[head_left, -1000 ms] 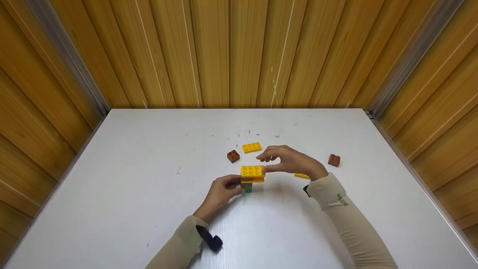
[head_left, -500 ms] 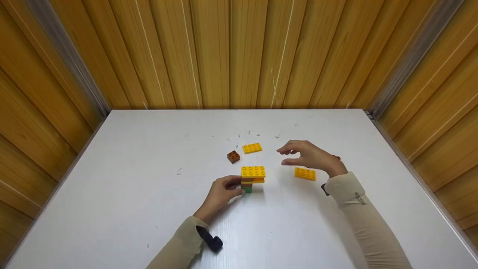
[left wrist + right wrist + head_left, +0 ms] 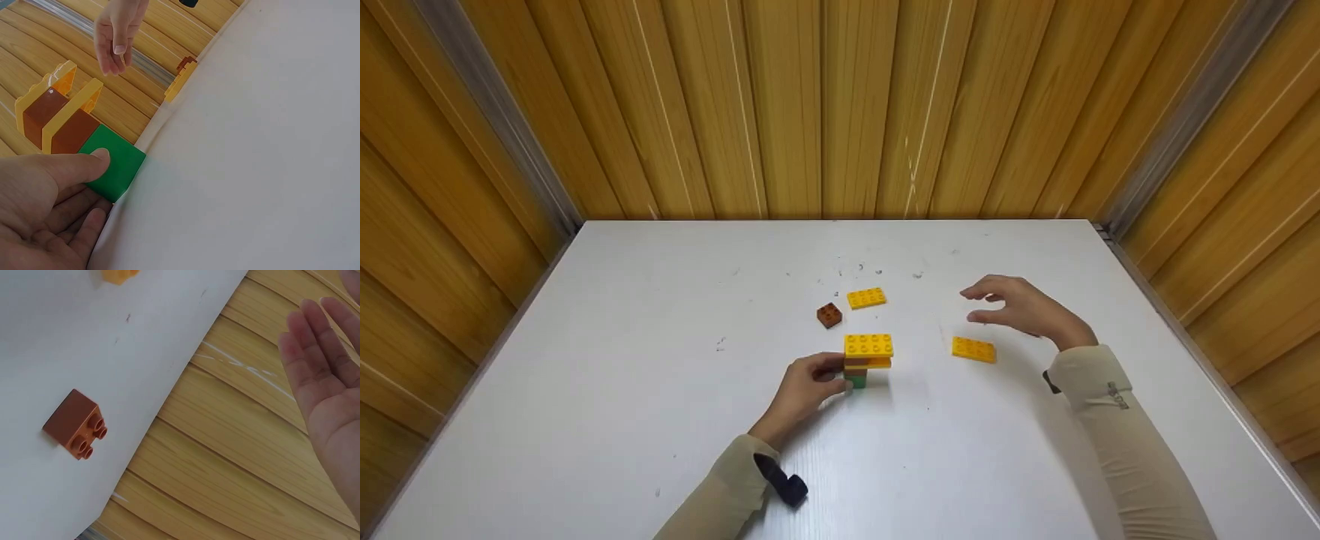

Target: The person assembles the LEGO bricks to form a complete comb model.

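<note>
My left hand [image 3: 802, 394] grips a small stack of toy building bricks standing on the table, its thumb pressed against the green brick [image 3: 121, 163] at the bottom. Above that come a brown brick [image 3: 75, 133], a yellow plate, another brown brick and a top yellow plate [image 3: 868, 345]; both plates jut out to the right. Held in the air on the right, my right hand [image 3: 1024, 307] has its fingers loosely bent and holds nothing. Below and in front of it lies a loose yellow plate [image 3: 973, 349]. A brown brick [image 3: 73, 422] shows in the right wrist view, largely hidden behind the hand in the head view.
Beyond the stack, a brown brick [image 3: 829, 315] and another yellow plate [image 3: 867, 298] lie on the white table [image 3: 660, 322]. Wood-patterned panels [image 3: 847, 112] rise behind the table and along both sides.
My right hand has left the top of the stack and moved right, uncovering the near yellow plate and covering the right-hand brown brick. My left hand and the stack stay put.
</note>
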Tool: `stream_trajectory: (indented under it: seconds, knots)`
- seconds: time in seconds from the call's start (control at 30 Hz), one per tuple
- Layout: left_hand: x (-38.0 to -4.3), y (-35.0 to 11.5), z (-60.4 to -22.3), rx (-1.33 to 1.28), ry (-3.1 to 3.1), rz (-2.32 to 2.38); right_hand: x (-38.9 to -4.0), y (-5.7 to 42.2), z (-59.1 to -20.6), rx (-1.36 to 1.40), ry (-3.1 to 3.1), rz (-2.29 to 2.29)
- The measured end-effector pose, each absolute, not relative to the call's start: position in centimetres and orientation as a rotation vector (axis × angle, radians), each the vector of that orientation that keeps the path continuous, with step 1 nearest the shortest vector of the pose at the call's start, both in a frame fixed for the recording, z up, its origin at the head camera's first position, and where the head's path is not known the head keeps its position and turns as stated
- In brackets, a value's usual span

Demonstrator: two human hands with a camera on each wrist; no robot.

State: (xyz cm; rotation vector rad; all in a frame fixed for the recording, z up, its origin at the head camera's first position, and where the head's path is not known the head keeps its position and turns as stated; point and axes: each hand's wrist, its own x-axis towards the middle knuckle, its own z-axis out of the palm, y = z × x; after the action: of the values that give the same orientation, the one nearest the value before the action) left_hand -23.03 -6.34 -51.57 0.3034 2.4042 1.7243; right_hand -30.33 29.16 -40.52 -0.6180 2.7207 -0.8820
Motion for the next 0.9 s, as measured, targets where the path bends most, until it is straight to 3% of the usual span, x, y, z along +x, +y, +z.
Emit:
stream_trajectory:
  seconds: [0.9]
  knots:
    - [-22.9, -6.3, -51.5, 0.275, 2.359, 1.750, -31.2, 35.6, -43.2, -0.306, 2.739, -0.765]
